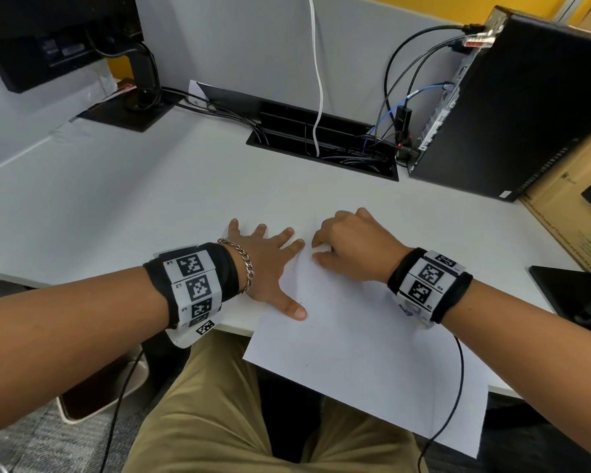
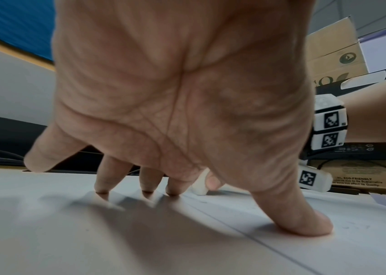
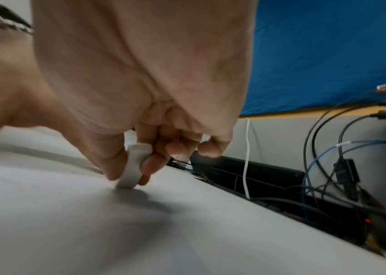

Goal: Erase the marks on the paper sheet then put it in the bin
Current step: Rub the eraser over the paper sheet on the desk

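A white paper sheet lies on the white desk and hangs over its front edge above my lap. Faint pencil specks show on it. My left hand lies spread flat, its fingertips and thumb pressing the sheet's left part down. My right hand pinches a small white eraser between thumb and fingers, its lower end touching the paper. The eraser also peeks out behind my left hand in the left wrist view. No bin is in view.
An open cable tray full of wires sits at the desk's back. A black computer tower stands at the right, a cardboard box beside it. A monitor stand is at the back left.
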Motion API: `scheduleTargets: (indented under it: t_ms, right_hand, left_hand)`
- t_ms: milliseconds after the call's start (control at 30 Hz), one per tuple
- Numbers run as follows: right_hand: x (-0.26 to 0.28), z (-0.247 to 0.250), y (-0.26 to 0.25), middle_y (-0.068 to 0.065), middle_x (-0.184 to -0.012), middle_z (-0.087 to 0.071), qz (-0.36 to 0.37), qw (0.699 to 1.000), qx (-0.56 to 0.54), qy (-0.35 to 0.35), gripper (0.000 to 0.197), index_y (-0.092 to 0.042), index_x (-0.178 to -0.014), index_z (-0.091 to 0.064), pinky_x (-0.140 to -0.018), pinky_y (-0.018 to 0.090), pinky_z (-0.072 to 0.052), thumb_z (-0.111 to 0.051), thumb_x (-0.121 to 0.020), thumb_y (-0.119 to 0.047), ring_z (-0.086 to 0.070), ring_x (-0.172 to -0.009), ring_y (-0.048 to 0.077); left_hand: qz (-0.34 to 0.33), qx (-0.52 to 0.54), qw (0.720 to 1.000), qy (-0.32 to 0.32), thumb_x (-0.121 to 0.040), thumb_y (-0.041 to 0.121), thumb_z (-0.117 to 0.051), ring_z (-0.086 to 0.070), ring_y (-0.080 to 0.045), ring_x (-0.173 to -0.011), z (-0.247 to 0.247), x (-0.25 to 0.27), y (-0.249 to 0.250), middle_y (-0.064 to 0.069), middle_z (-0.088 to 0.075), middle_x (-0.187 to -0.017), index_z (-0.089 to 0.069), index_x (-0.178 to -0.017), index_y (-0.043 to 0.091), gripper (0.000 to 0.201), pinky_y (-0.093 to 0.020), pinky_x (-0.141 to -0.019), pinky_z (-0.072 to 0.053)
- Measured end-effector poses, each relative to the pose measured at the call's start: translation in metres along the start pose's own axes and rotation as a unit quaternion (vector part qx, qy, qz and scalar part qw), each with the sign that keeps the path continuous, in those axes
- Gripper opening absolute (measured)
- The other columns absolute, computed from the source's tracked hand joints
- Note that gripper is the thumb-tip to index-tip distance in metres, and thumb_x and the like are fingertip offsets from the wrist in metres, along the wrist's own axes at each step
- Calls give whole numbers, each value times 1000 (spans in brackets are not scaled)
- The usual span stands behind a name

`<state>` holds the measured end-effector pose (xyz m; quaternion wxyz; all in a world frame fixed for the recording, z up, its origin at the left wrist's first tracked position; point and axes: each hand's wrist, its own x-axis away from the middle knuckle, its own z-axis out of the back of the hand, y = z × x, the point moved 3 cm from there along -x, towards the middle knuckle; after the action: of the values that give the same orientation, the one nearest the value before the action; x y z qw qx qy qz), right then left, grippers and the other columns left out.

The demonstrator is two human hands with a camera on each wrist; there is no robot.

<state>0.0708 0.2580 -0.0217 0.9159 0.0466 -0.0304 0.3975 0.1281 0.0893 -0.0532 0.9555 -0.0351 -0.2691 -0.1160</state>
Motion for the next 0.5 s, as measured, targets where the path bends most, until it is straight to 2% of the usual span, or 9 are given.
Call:
scheduleTargets:
  t_ms: [133, 267, 400, 500]
  right_hand:
    - [9, -1, -3, -18, -95, -58, 27, 999, -30, -32, 31, -32, -119, -71, -91, 37, -37, -56, -97, -48, -52, -102, 12]
    - [31, 5, 25, -20, -104, -63, -17, 998, -61, -16, 25, -34, -114, -70, -97, 40, -42, -59, -95, -47, -55, -104, 10]
    - [64, 3, 56, -22, -102, -64, -47, 994, -104, -5, 25, -34, -113, -73, -89, 28, -45, -67, -94, -48, -60, -99, 10]
    - [86, -3, 61, -21, -103, -67, -51, 991, -126, -10, 23, -36, -111, -73, -88, 27, -48, -67, -93, -48, -58, -93, 4]
  left_hand:
    - [3, -3, 1000, 0, -58, 108, -44, 8, -36, -161, 1, 2, 0, 12, 24, -171, 22, -162, 41, 140, -76, -118, 6]
    - [0, -32, 999, 0, -59, 108, -44, 5, -38, -161, 8, 3, 0, 9, 21, -173, 19, -163, 40, 139, -76, -118, 7]
    - [2, -65, 998, 1, -59, 107, -48, 5, -40, -160, 17, 3, -1, 3, 16, -174, 15, -164, 40, 140, -76, -118, 10]
    - [-1, -78, 997, 1, -59, 106, -50, 5, -38, -161, 21, 1, -4, 3, 17, -174, 15, -164, 42, 139, -75, -119, 10]
